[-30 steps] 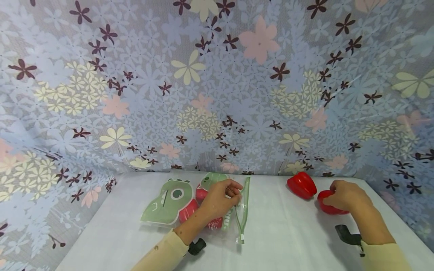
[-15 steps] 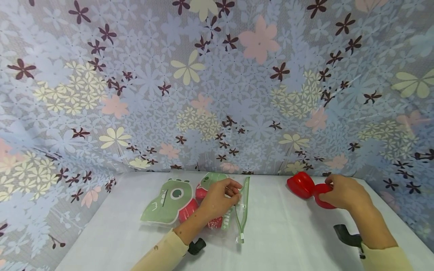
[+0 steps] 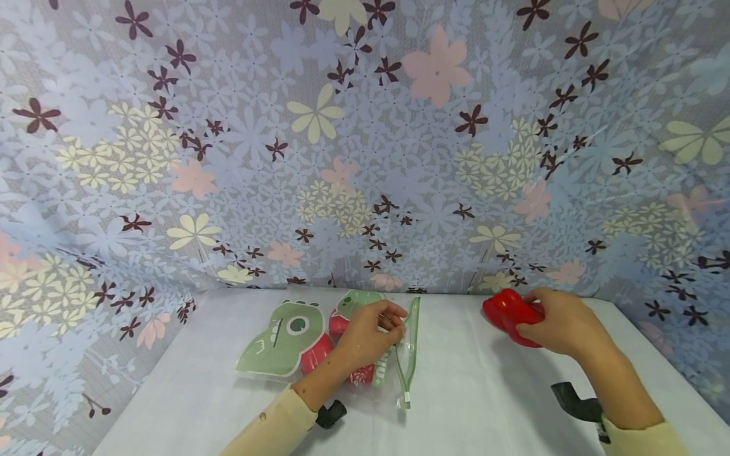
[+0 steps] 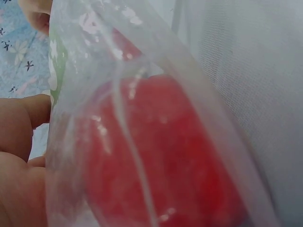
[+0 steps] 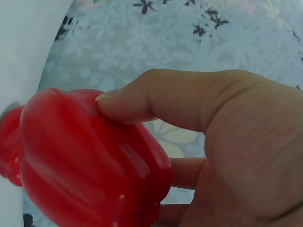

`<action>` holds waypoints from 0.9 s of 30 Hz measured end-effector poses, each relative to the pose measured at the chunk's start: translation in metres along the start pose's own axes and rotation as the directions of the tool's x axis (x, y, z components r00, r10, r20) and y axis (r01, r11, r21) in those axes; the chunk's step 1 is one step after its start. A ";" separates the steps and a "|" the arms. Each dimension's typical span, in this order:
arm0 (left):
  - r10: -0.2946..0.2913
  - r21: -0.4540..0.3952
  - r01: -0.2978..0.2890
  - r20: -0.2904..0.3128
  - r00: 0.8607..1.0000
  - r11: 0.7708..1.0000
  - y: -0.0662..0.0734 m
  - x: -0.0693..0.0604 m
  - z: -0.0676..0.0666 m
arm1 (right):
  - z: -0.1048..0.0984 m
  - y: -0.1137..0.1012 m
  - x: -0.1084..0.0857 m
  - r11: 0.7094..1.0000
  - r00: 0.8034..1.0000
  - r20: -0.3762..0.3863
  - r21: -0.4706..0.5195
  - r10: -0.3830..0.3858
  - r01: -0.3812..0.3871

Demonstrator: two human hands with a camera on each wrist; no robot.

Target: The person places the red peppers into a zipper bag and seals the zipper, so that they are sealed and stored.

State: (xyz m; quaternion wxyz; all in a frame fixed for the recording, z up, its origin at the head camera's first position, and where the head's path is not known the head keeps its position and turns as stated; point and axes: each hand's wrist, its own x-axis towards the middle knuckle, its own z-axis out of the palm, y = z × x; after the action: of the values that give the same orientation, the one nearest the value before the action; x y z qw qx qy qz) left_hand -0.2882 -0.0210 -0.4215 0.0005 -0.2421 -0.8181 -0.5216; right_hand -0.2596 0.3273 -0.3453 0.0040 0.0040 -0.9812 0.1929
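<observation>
My right hand [image 3: 564, 323] grips a glossy red bell pepper [image 5: 90, 156], thumb on its upper side and fingers beneath, off the table. A second red bell pepper [image 5: 8, 146] lies just behind it, partly covered by the held one. On the left, a clear zip bag [image 3: 274, 348] printed with a green dinosaur lies flat with red bell peppers [image 4: 151, 151] inside. My left hand [image 3: 367, 335] pinches the bag near its open end, beside the green zip strip [image 3: 414, 345]; the exact contact of the fingertips is hard to make out.
A white-covered table [image 3: 456, 392] carries everything. Behind it and at both sides rises a floral cloth [image 3: 365, 158]. Black wrist mounts show at the left wrist [image 3: 332, 415] and right wrist [image 3: 576, 402].
My right hand has lifted the red bell pepper and carried it leftward, so it now overlaps the one lying on the table. My left hand and the bag have stayed in place.
</observation>
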 end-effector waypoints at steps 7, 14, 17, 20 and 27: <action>0.011 -0.002 -0.011 0.000 1.000 1.000 0.000 0.000 -0.001 | 0.007 -0.013 -0.003 0.998 0.998 -0.028 0.010 -0.060 0.060; 0.004 -0.014 -0.004 0.003 1.000 1.000 -0.001 0.001 0.000 | 0.017 -0.025 -0.005 0.993 0.993 -0.053 0.046 -0.104 0.106; -0.002 -0.023 0.002 0.003 1.000 1.000 -0.001 0.001 0.000 | 0.023 -0.030 -0.006 0.988 0.988 -0.065 0.066 -0.138 0.142; -0.003 -0.024 0.003 -0.002 1.000 1.000 -0.001 0.001 0.000 | 0.029 -0.034 -0.007 0.981 0.982 -0.079 0.084 -0.171 0.177; -0.013 -0.019 0.012 -0.005 1.000 1.000 0.000 0.001 0.000 | 0.043 -0.043 -0.008 0.963 0.968 -0.117 0.129 -0.221 0.236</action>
State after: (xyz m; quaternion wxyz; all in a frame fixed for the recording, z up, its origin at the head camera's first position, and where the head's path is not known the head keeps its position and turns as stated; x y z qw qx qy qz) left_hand -0.2889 -0.0207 -0.4218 -0.0028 -0.2356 -0.8147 -0.5298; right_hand -0.2515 0.2709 -0.3692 0.0758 0.1076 -0.9565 0.2603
